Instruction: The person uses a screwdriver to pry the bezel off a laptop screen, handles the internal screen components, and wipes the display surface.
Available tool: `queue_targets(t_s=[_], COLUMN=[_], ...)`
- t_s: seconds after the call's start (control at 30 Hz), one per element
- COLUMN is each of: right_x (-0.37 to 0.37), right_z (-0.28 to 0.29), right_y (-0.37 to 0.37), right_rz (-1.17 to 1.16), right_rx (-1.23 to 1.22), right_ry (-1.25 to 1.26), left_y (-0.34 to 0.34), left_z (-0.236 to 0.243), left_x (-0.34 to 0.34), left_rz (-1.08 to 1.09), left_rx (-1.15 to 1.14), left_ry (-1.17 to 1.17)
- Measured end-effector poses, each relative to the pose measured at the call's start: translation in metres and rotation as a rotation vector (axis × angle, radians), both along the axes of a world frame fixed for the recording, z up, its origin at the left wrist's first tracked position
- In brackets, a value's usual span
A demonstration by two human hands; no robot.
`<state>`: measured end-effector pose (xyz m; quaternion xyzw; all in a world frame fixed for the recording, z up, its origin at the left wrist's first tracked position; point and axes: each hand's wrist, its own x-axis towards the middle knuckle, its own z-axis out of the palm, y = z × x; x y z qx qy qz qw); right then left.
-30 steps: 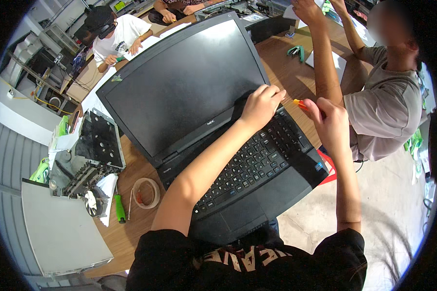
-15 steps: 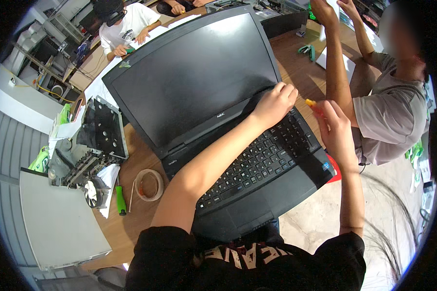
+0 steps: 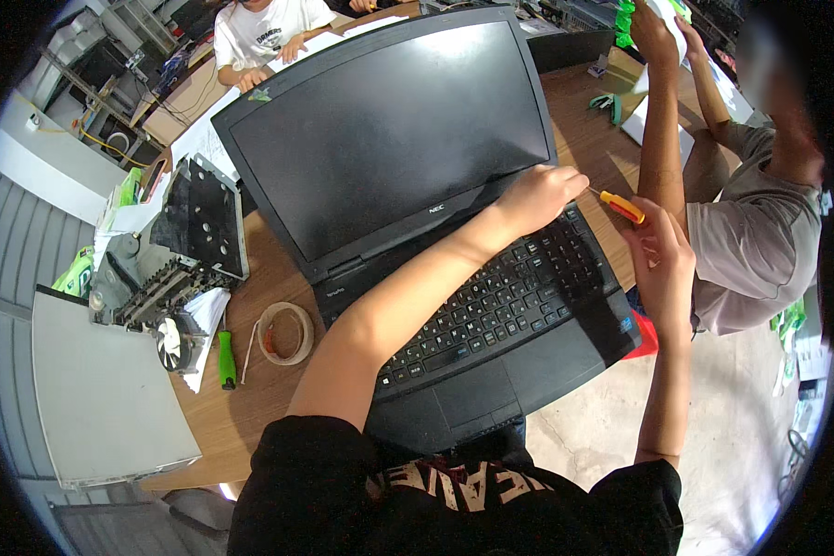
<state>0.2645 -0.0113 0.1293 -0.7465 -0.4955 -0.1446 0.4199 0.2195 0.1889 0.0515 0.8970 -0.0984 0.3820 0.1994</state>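
A black laptop [image 3: 398,130] lies open across the table edge in front of me. My left hand [image 3: 542,196] is closed at the right end of the hinge, just above the keyboard [image 3: 491,306]; what its fingertips hold is too small to make out. At the laptop's right, my right hand [image 3: 659,264] grips a small yellow-and-red screwdriver [image 3: 622,205], its thin shaft pointing toward my left fingertips. A roll of tape [image 3: 283,332] and a green-handled screwdriver [image 3: 227,361] lie left of the laptop on the wooden table [image 3: 162,463].
An opened metal chassis [image 3: 194,232], fan [image 3: 171,343] and grey panel [image 3: 102,398] occupy the left. A co-worker [image 3: 750,250] sits close on the right, arms raised beside mine; another person [image 3: 269,28] works across the table near papers and green pliers [image 3: 607,107].
The laptop and table appear shifted upward in view. My left hand is slightly further right; my right fingers have shifted, leaving more of the screwdriver's handle visible.
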Motion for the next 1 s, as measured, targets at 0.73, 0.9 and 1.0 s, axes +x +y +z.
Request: queue_targets(t_s=[0.73,0.9,1.0], right_x=[0.009,0.021,0.030], right_z=[-0.012,-0.016,-0.023], right_y=[-0.003,-0.009,-0.006], right_rz=[-0.196,-0.094,-0.053], right_rx=[-0.329,-0.305,-0.321], right_ry=[-0.209,-0.235,-0.286], left_y=[0.009,0.063,0.113], left_z=[0.016,0.115,0.171], left_x=[-0.007,-0.059,-0.075], left_rz=[-0.079,0.148,0.462], left_rx=[-0.007,0.434,0.604], left_ry=[0.076,-0.112,-0.268])
